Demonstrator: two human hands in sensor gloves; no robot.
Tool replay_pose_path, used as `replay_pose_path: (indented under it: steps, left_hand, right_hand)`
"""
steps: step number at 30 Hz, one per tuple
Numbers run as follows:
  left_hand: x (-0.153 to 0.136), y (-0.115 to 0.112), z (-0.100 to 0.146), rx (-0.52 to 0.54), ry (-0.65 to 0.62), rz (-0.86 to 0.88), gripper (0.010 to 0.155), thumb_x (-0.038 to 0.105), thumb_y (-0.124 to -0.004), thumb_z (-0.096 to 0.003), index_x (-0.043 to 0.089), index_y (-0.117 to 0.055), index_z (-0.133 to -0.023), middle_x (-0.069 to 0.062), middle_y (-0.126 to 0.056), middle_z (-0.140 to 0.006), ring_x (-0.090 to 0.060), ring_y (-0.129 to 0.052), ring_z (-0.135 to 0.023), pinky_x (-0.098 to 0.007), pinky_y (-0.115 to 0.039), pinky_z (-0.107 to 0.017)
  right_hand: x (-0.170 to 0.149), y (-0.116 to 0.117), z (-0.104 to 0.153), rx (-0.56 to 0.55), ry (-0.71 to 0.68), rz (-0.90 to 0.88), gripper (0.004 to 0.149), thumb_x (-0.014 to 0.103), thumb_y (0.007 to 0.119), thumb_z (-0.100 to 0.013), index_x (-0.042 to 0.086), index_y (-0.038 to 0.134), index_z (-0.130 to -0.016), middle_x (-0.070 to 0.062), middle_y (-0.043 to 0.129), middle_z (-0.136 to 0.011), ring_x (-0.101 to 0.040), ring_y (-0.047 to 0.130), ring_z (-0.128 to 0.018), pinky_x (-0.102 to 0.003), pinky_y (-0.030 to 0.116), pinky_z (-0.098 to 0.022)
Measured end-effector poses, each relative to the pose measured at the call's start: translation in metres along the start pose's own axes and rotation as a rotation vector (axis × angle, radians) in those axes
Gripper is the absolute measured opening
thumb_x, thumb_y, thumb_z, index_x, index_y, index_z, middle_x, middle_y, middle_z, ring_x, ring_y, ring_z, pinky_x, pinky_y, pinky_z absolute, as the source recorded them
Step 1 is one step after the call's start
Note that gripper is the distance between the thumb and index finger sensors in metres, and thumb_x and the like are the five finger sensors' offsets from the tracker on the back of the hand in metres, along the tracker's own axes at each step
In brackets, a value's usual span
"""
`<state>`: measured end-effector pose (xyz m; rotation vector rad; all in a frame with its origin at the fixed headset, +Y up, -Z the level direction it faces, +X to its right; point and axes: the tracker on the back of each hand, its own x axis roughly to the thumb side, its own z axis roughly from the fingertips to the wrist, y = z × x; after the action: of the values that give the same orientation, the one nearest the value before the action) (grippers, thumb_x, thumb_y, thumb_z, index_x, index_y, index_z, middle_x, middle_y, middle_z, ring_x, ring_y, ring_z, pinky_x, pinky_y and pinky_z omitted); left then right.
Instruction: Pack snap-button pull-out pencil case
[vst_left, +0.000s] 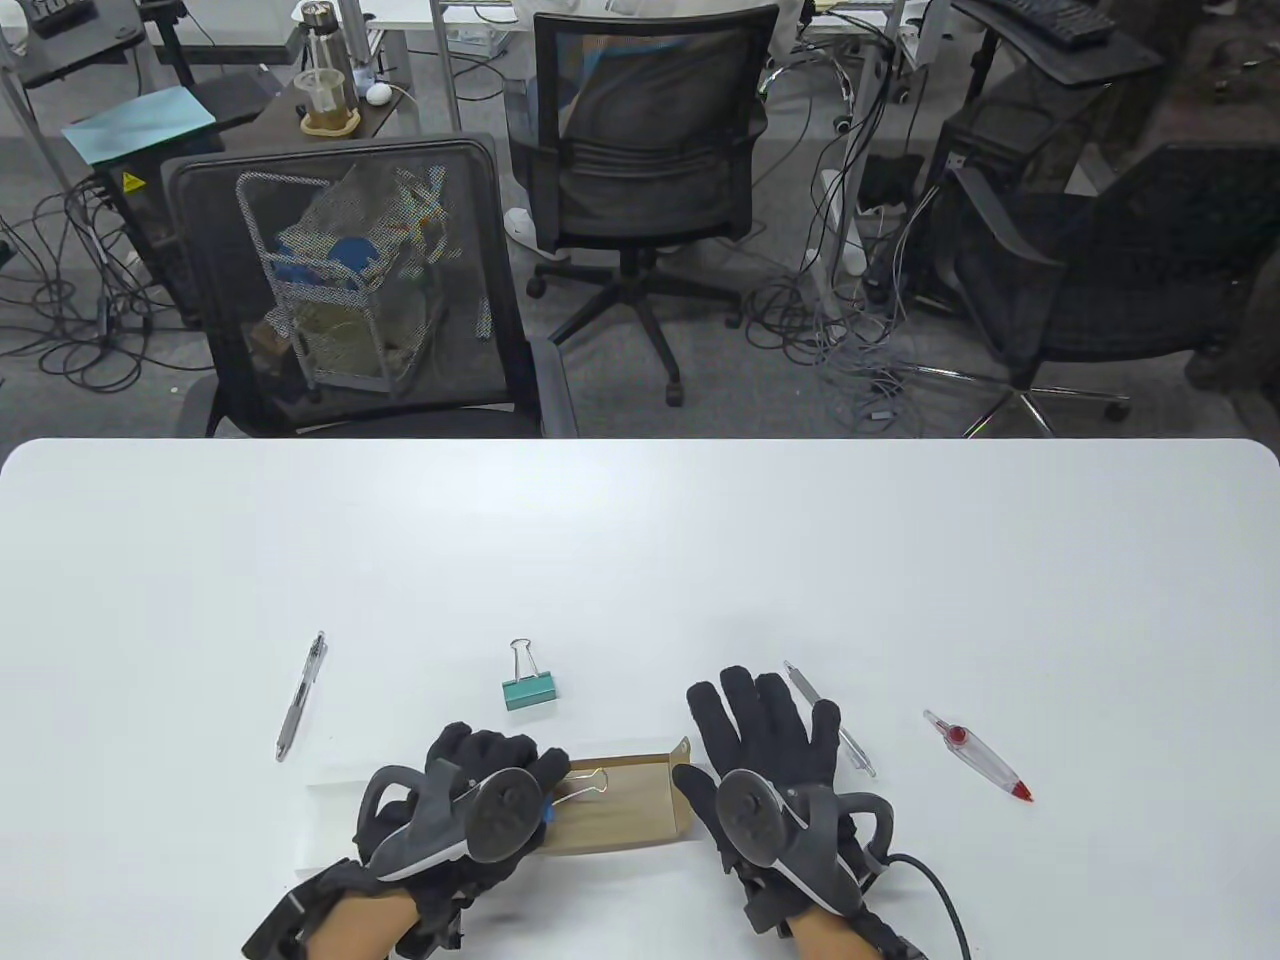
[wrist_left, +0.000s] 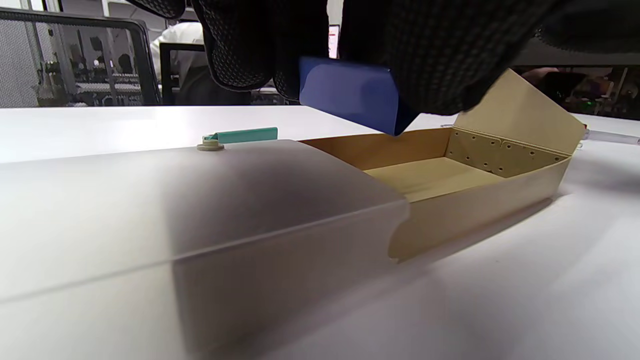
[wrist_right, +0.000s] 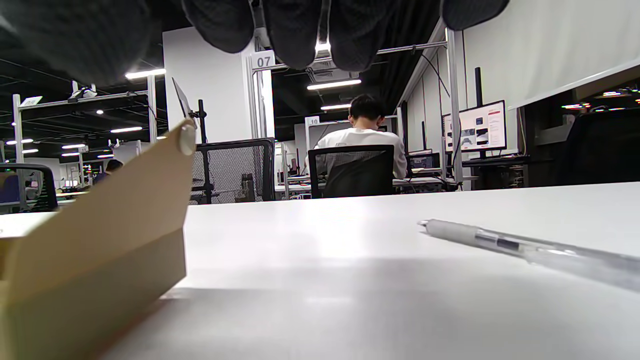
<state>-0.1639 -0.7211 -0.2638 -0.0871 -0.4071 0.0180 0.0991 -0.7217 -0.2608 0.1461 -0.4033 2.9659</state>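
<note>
Table view: pencil case (vst_left: 620, 805) at 6 o'clock on the table (vst_left: 640, 560), tan drawer (wrist_left: 450, 175) pulled out toward 3 from a frosted sleeve (wrist_left: 200, 210). Left hand (vst_left: 470, 790) holds a blue binder clip (wrist_left: 350, 100) over the open drawer, fingers (wrist_left: 240, 45) pinching it. Right hand (vst_left: 770, 750) lies flat, fingers spread and released, just right of the drawer. Teal clip (vst_left: 530, 690) at 12 of the case; pens at 9 (vst_left: 300, 710) and 3 (vst_left: 835, 725); red-tipped pen (vst_left: 975, 755) farther right.
</note>
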Motion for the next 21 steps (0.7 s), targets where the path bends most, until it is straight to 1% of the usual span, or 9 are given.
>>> replay_pose_path:
  steps: [4, 7, 8, 10, 13, 15, 17, 18, 21]
  left_hand:
    - [-0.001, -0.001, 0.002, -0.015, -0.009, 0.01, 0.073, 0.049, -0.086, -0.0341, 0.038, -0.067, -0.104, 0.003, -0.071, -0.11, -0.03, -0.077, -0.104, -0.061, -0.049, -0.083]
    - [-0.001, 0.0, 0.003, -0.011, -0.012, 0.008, 0.073, 0.048, -0.086, -0.0342, 0.038, -0.067, -0.104, 0.003, -0.071, -0.11, -0.03, -0.077, -0.104, -0.061, -0.049, -0.083]
    - [0.0, 0.0, 0.004, -0.008, -0.01, 0.005, 0.073, 0.048, -0.087, -0.034, 0.037, -0.067, -0.104, 0.003, -0.071, -0.11, -0.03, -0.077, -0.104, -0.061, -0.049, -0.083]
    - [0.001, 0.0, 0.006, -0.001, -0.009, -0.007, 0.073, 0.047, -0.087, -0.0339, 0.037, -0.067, -0.104, 0.003, -0.071, -0.11, -0.03, -0.077, -0.104, -0.061, -0.049, -0.083]
    - [0.003, 0.0, 0.008, 0.007, -0.016, -0.023, 0.073, 0.047, -0.088, -0.0336, 0.037, -0.067, -0.103, 0.003, -0.072, -0.11, -0.03, -0.077, -0.104, -0.061, -0.049, -0.083]
    - [0.003, 0.001, 0.01, 0.017, -0.017, -0.033, 0.073, 0.047, -0.088, -0.0334, 0.036, -0.068, -0.103, 0.003, -0.072, -0.109, -0.03, -0.078, -0.103, -0.061, -0.049, -0.083]
    - [0.003, 0.001, 0.011, 0.026, -0.023, -0.027, 0.073, 0.047, -0.088, -0.0332, 0.036, -0.069, -0.103, 0.003, -0.073, -0.109, -0.03, -0.078, -0.103, -0.061, -0.049, -0.083]
    - [0.003, 0.002, 0.012, 0.03, -0.025, -0.024, 0.073, 0.047, -0.088, -0.0333, 0.036, -0.069, -0.103, 0.003, -0.073, -0.109, -0.03, -0.078, -0.103, -0.061, -0.049, -0.083]
    - [0.002, 0.002, 0.012, 0.033, -0.024, -0.03, 0.074, 0.047, -0.089, -0.0329, 0.036, -0.069, -0.103, 0.003, -0.073, -0.109, -0.029, -0.078, -0.103, -0.061, -0.049, -0.083]
  right_hand:
    - [0.018, -0.013, 0.003, -0.012, -0.055, -0.037, 0.073, 0.072, 0.071, -0.037, 0.054, 0.047, -0.104, 0.023, 0.058, -0.119, -0.017, 0.058, -0.114, -0.063, 0.042, -0.081]
    - [0.044, -0.017, 0.006, -0.003, -0.117, 0.021, 0.071, 0.072, 0.075, -0.034, 0.058, 0.053, -0.1, 0.029, 0.066, -0.114, -0.012, 0.064, -0.111, -0.059, 0.046, -0.084]
    - [0.052, -0.017, 0.005, -0.002, -0.168, 0.049, 0.07, 0.07, 0.076, -0.034, 0.056, 0.056, -0.1, 0.027, 0.069, -0.112, -0.012, 0.068, -0.109, -0.059, 0.048, -0.083]
    - [0.07, -0.012, 0.003, 0.012, -0.224, 0.115, 0.069, 0.069, 0.077, -0.034, 0.055, 0.058, -0.099, 0.027, 0.073, -0.11, -0.01, 0.072, -0.106, -0.057, 0.052, -0.083]
    - [0.087, -0.002, 0.0, 0.047, -0.25, 0.148, 0.067, 0.067, 0.079, -0.034, 0.053, 0.063, -0.097, 0.025, 0.08, -0.104, -0.007, 0.079, -0.099, -0.054, 0.058, -0.082]
    - [0.098, 0.006, -0.003, 0.077, -0.26, 0.183, 0.063, 0.066, 0.08, -0.033, 0.051, 0.069, -0.094, 0.023, 0.086, -0.098, -0.006, 0.085, -0.093, -0.051, 0.062, -0.08]
    - [0.104, 0.011, -0.003, 0.067, -0.272, 0.196, 0.059, 0.064, 0.081, -0.033, 0.05, 0.074, -0.09, 0.023, 0.091, -0.091, -0.005, 0.089, -0.086, -0.048, 0.066, -0.078]
    - [0.106, 0.013, -0.002, 0.051, -0.275, 0.194, 0.055, 0.062, 0.081, -0.033, 0.049, 0.077, -0.086, 0.023, 0.094, -0.085, -0.005, 0.092, -0.081, -0.045, 0.069, -0.076]
    - [0.108, 0.015, 0.001, 0.022, -0.292, 0.19, 0.049, 0.059, 0.082, -0.034, 0.047, 0.081, -0.082, 0.022, 0.098, -0.076, -0.005, 0.094, -0.072, -0.041, 0.073, -0.072]
